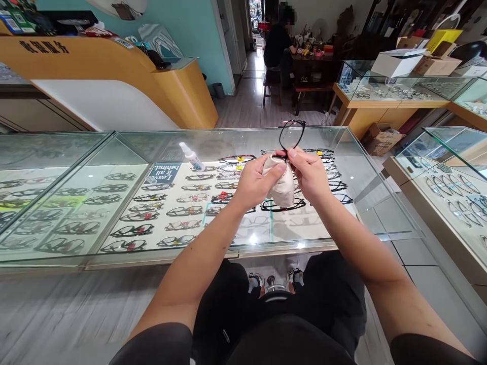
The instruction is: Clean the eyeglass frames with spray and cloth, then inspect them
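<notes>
Both hands are together above the glass display counter. My left hand [255, 181] is closed on a cream cloth [282, 188], which hangs below the fingers. The fingers of my right hand [307, 170] pinch a pair of dark-framed glasses [292, 135] beside the cloth. One lens rim stands up above the fingertips; the other part of the frame is hidden by the cloth and fingers. A white spray bottle [192, 156] is on the counter, left of my hands.
Rows of glasses [184, 210] lie inside the counter [243, 246] under its glass. Another display case [441, 203] stands at the right. Cardboard boxes [380, 138] are behind it. A person [276, 45] sits at a dark table at the back.
</notes>
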### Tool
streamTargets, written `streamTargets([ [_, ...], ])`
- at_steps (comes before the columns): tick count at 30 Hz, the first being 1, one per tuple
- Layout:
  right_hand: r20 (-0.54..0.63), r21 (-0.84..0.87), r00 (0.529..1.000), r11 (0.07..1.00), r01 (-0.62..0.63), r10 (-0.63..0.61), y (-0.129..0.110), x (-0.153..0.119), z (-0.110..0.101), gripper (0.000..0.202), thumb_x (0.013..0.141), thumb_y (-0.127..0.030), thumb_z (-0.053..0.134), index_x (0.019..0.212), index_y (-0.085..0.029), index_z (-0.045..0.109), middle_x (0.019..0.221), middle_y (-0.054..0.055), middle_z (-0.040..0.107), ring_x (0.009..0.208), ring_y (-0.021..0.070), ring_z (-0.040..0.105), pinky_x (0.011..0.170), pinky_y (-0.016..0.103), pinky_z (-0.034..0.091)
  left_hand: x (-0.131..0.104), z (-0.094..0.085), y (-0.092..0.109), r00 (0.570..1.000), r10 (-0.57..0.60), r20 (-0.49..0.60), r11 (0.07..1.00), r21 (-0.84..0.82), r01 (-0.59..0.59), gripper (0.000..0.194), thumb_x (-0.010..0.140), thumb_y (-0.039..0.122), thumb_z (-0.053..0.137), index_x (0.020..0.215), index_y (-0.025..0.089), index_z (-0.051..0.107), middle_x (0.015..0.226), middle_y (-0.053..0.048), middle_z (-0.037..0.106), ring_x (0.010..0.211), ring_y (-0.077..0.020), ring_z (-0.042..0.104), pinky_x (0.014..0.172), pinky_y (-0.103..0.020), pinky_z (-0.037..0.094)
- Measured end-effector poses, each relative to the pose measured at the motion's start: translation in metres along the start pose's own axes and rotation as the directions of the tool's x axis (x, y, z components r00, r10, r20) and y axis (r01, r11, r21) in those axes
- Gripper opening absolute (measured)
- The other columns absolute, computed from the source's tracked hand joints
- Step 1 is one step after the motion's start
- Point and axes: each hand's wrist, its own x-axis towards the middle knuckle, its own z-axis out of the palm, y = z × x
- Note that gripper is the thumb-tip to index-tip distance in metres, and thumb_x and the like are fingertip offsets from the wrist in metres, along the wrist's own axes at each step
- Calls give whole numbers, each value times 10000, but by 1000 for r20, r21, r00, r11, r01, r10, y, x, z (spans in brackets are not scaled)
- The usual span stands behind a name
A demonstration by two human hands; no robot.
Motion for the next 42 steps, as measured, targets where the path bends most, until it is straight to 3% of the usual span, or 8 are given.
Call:
streamTargets([
  [5,22,-47,1000,999,-19,20,1,0,0,404,802,-648,925,713,-264,831,895,19,699,1062,250,692,1036,423,561,2,2,0,997,32,-67,998,49,-28,594,999,738,660,778,188,630,713,-5,577,678,-139,492,666,-295,418],
  [12,-143,35,989,999,-39,44,-4,10,-14,306,806,-536,918,870,-240,875,1090,52,758,1042,211,695,901,356,573,3,1,-2,995,-72,-72,996,-58,68,625,932,811,693,837,193,699,751,-15,625,707,-150,550,707,-301,458],
  [18,-198,-233,938,943,237,-284,-16,14,-37,371,946,-631,794,864,-270,831,1090,67,751,1182,276,720,1026,458,581,14,-19,-8,933,-180,-312,967,-231,109,595,860,790,799,956,204,766,826,-13,720,830,-175,687,786,-280,526],
  [21,-33,-444,871,788,427,-491,-22,6,-35,330,970,-619,786,892,-306,856,1135,67,742,1193,293,707,1092,534,565,16,-32,-5,910,-369,-191,915,-248,319,589,815,758,855,928,185,776,822,-35,748,820,-206,713,731,-292,531],
  [25,144,-590,798,596,544,-585,-28,-5,-32,224,1026,-552,738,1029,-379,881,1137,56,747,1163,299,676,1045,579,557,13,-41,-3,834,-548,-58,831,-147,536,630,762,772,887,896,164,788,800,-47,755,714,-183,669,614,-273,476],
  [29,212,-648,759,493,581,-616,-32,-9,-32,213,1056,-486,704,1141,-405,882,1180,58,756,1163,311,661,1028,576,529,12,-42,4,794,-607,-35,783,-200,589,572,736,691,946,881,160,793,797,-37,751,691,-165,657,611,-269,492],
  [36,603,-662,639,147,734,-478,-21,-19,-21,288,1055,-392,722,1301,-493,833,1231,29,772,1126,278,618,1036,517,463,6,-49,22,737,-647,196,667,-321,672,441,760,515,983,888,143,783,821,-65,771,731,-192,713,678,-308,582],
  [42,679,-606,557,62,793,-479,-9,-27,-13,363,1017,-315,794,1318,-518,808,1221,12,767,1136,263,585,1042,461,449,5,-57,28,701,-620,353,687,-187,702,516,710,575,1010,832,146,751,730,-22,698,600,-124,599,541,-243,478],
])
